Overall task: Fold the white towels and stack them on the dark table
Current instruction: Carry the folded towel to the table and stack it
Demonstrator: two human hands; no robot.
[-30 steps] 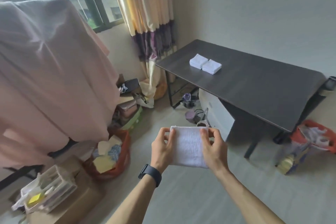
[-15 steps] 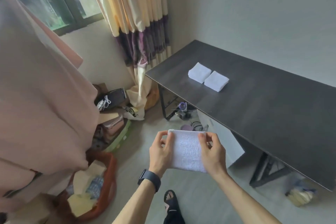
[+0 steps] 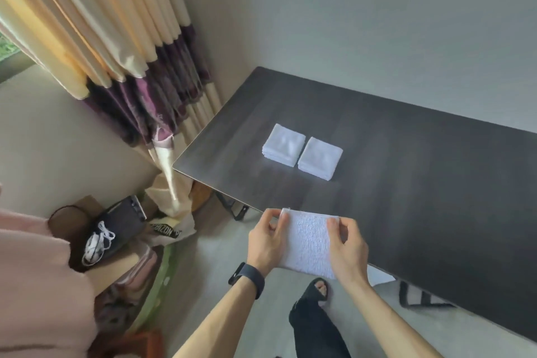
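So, both hands are busy. The left hand pinches the left edge of a folded white towel and the right hand pinches the right edge, with the fingers curled round its upper corners. The towel hangs between them as a small rectangle, in the air, right over the near edge of the counter. As far as I can tell, it isn't resting on anything yet. There's a dark watch on the left wrist, and below the fingers a foot in a black sandal stands on the floor.

Past the fingers, further onto the counter, two piles of folded towels sit side by side, close enough that I can't tell if they touch: the left stack and the right stack. Further off to the left of the fingers, a striped curtain hangs by the counter's corner.

What could go wrong, in my opinion:
- The fold is only held at the edges, so letting go with one hand too soon could let it flop open.
- It's a bit of a reach to the stacks, and dropping the towel short leaves it on bare counter or off the edge.
- Setting it down crooked could nudge a stack or make it lean.
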